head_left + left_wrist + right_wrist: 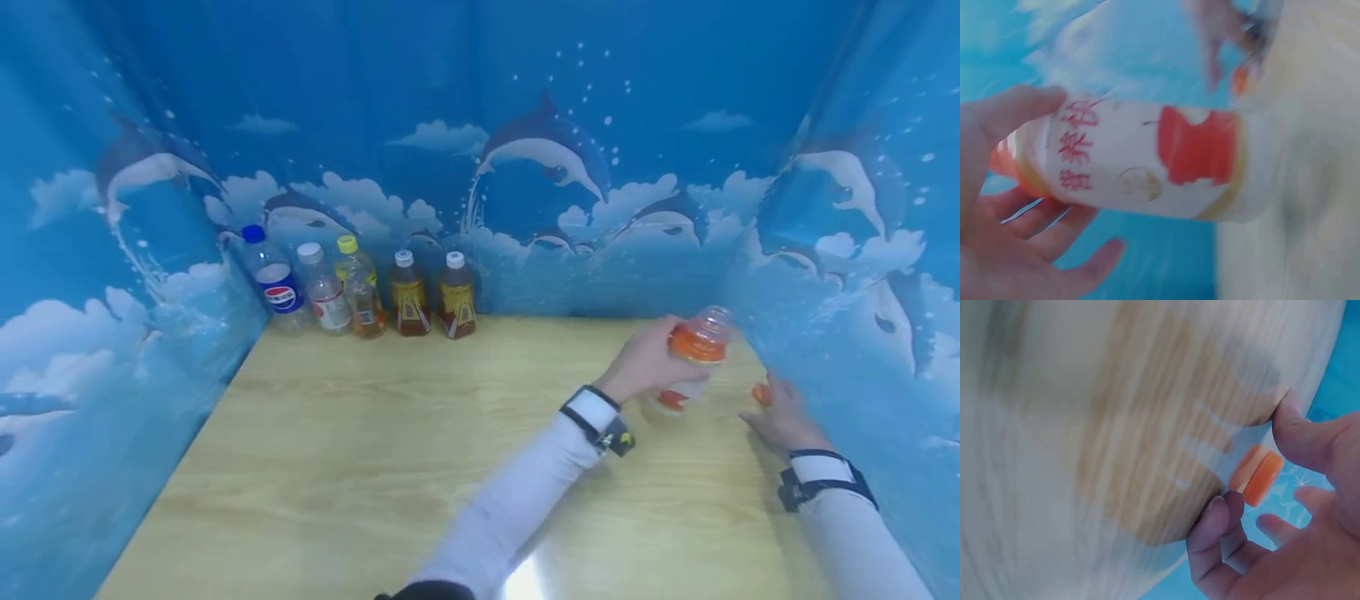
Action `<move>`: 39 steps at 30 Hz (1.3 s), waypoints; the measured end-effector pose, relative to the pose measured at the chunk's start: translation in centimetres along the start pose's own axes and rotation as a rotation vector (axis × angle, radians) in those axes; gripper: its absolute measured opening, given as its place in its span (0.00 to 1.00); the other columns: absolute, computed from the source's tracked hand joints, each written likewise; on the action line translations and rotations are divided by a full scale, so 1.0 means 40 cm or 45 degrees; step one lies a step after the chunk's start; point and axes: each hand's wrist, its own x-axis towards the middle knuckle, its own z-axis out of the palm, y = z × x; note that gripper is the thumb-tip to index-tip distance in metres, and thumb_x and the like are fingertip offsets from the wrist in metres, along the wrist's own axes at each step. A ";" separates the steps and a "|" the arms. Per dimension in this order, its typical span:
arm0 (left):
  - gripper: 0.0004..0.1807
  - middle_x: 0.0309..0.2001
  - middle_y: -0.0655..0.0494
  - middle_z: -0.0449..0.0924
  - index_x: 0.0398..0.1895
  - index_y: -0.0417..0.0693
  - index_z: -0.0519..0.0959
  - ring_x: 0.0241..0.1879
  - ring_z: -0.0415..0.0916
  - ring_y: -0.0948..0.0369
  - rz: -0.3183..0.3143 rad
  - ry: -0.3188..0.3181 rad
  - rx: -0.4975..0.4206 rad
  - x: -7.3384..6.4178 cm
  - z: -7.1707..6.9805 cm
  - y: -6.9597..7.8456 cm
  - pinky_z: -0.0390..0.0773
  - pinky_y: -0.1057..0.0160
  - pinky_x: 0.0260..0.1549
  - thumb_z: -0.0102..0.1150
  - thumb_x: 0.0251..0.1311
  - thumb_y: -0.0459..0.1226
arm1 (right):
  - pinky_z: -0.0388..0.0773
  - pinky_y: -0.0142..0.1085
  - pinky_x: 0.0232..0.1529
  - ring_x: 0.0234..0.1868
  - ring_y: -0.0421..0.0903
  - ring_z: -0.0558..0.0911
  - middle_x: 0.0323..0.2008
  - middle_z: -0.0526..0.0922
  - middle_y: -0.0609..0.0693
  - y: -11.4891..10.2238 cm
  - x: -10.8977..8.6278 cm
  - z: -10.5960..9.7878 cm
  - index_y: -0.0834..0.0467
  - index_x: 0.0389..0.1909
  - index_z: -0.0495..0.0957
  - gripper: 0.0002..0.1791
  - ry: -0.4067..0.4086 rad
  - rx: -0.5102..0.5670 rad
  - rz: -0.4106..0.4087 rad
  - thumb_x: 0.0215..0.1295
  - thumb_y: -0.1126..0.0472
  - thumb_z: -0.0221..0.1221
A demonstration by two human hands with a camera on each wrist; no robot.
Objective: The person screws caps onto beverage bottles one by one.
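My left hand [647, 363] grips a plastic bottle [699, 342] with an orange upper band and a white lower label with red characters. The bottle is tilted, and no cap shows on its clear neck. In the left wrist view the thumb and fingers wrap the upper part of this bottle [1141, 156]. At the right, my right hand [789, 419] is low over the table, beside an orange bottle cap [762, 394]. The right wrist view has the cap [1264, 478] in the gap between thumb and fingers, with fingertips touching the tabletop.
Along the back left edge of the wooden table [375, 450] stand a blue-capped bottle [279, 283], a white-capped bottle [326, 292], a yellow-capped bottle [361, 287] and two brown drink bottles [411, 296]. Blue dolphin-print sheeting [540, 167] surrounds the table on three sides.
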 end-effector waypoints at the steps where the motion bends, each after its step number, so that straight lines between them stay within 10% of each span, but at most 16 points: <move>1: 0.40 0.53 0.71 0.78 0.65 0.62 0.71 0.50 0.77 0.71 -0.007 0.010 -0.017 -0.037 -0.050 -0.018 0.79 0.69 0.50 0.78 0.49 0.53 | 0.50 0.78 0.64 0.69 0.85 0.42 0.71 0.31 0.83 -0.003 -0.003 -0.003 0.69 0.77 0.26 0.56 -0.019 -0.018 -0.004 0.72 0.50 0.57; 8: 0.42 0.60 0.61 0.78 0.68 0.58 0.70 0.60 0.75 0.57 -0.119 0.166 -0.010 -0.292 -0.407 -0.126 0.78 0.47 0.59 0.78 0.49 0.53 | 0.59 0.76 0.60 0.62 0.86 0.54 0.64 0.45 0.87 -0.016 -0.018 -0.013 0.76 0.75 0.41 0.46 -0.046 -0.116 -0.110 0.77 0.45 0.50; 14: 0.41 0.61 0.60 0.77 0.66 0.59 0.70 0.61 0.74 0.56 -0.182 0.312 0.090 -0.404 -0.579 -0.156 0.76 0.48 0.62 0.78 0.49 0.53 | 0.70 0.71 0.47 0.54 0.80 0.67 0.58 0.64 0.83 -0.011 -0.015 -0.023 0.79 0.65 0.62 0.35 0.166 -0.122 -0.202 0.73 0.53 0.58; 19: 0.41 0.62 0.59 0.77 0.67 0.57 0.69 0.61 0.73 0.56 -0.166 0.332 0.137 -0.419 -0.613 -0.152 0.75 0.48 0.62 0.78 0.50 0.53 | 0.79 0.54 0.34 0.47 0.73 0.77 0.51 0.74 0.79 -0.155 -0.014 -0.024 0.75 0.61 0.71 0.32 0.214 -0.072 -0.385 0.71 0.51 0.61; 24: 0.42 0.63 0.59 0.77 0.68 0.58 0.69 0.63 0.73 0.56 -0.214 0.280 0.152 -0.440 -0.610 -0.144 0.75 0.49 0.63 0.78 0.50 0.53 | 0.79 0.34 0.34 0.49 0.64 0.78 0.54 0.75 0.70 -0.485 -0.106 -0.035 0.67 0.67 0.71 0.30 0.114 0.078 -0.658 0.75 0.50 0.58; 30: 0.42 0.63 0.59 0.77 0.69 0.57 0.69 0.62 0.74 0.57 -0.172 0.252 0.130 -0.455 -0.605 -0.135 0.75 0.50 0.63 0.78 0.50 0.50 | 0.80 0.26 0.42 0.48 0.44 0.78 0.53 0.79 0.51 -0.836 -0.262 -0.064 0.57 0.66 0.76 0.26 0.214 0.193 -1.238 0.67 0.65 0.66; 34: 0.43 0.63 0.57 0.77 0.69 0.54 0.68 0.61 0.75 0.57 -0.100 0.239 0.174 -0.450 -0.595 -0.132 0.76 0.51 0.63 0.79 0.50 0.49 | 0.84 0.37 0.43 0.50 0.45 0.80 0.55 0.79 0.51 -0.957 -0.304 -0.070 0.57 0.65 0.77 0.26 0.206 0.128 -1.459 0.67 0.66 0.65; 39: 0.42 0.62 0.57 0.77 0.69 0.54 0.68 0.61 0.75 0.59 -0.048 0.186 0.238 -0.444 -0.577 -0.125 0.76 0.52 0.62 0.77 0.52 0.49 | 0.84 0.46 0.50 0.56 0.51 0.80 0.57 0.79 0.54 -1.007 -0.305 -0.062 0.59 0.65 0.77 0.24 0.034 0.031 -1.439 0.68 0.67 0.64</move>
